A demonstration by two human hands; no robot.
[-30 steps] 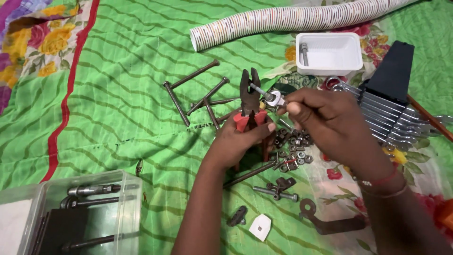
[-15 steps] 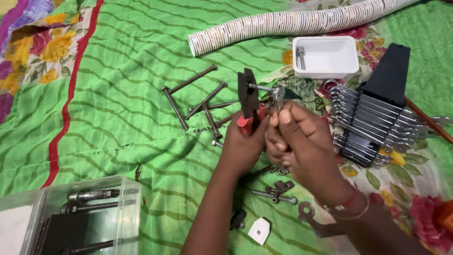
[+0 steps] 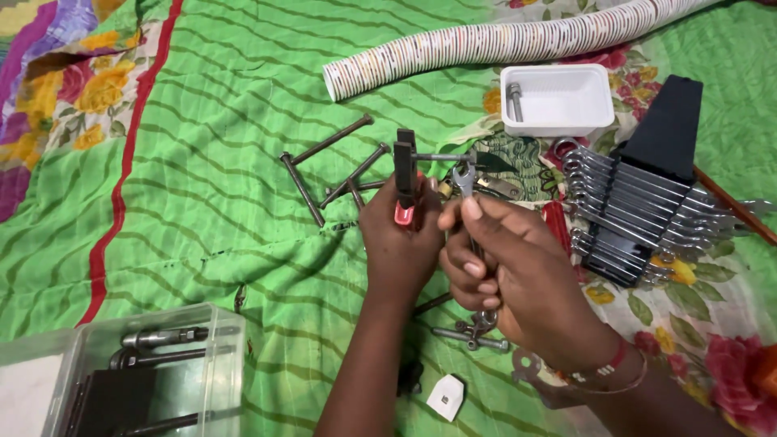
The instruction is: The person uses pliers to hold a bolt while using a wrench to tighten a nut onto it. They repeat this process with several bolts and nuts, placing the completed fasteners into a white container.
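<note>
My left hand (image 3: 402,243) grips red-handled pliers (image 3: 404,171) held upright, their dark jaws clamped on one end of a thin bolt (image 3: 441,156) that sticks out to the right. My right hand (image 3: 510,263) holds a small silver spanner (image 3: 464,180), its open end raised just under the bolt's right end. Whether the spanner touches the bolt I cannot tell. Both hands hover over a green striped cloth (image 3: 210,170).
Several long bolts (image 3: 332,171) lie left of the pliers. A white tray (image 3: 558,99) with one bolt, a spanner set in a black holder (image 3: 639,202), a corrugated hose (image 3: 502,40), a clear box of tools (image 3: 137,372) and loose hardware (image 3: 473,333) surround the hands.
Both hands shifted slightly left. The pliers turned edge-on, leveling the bolt, and my right hand lowered the spanner off the bolt's end to just beneath it.
</note>
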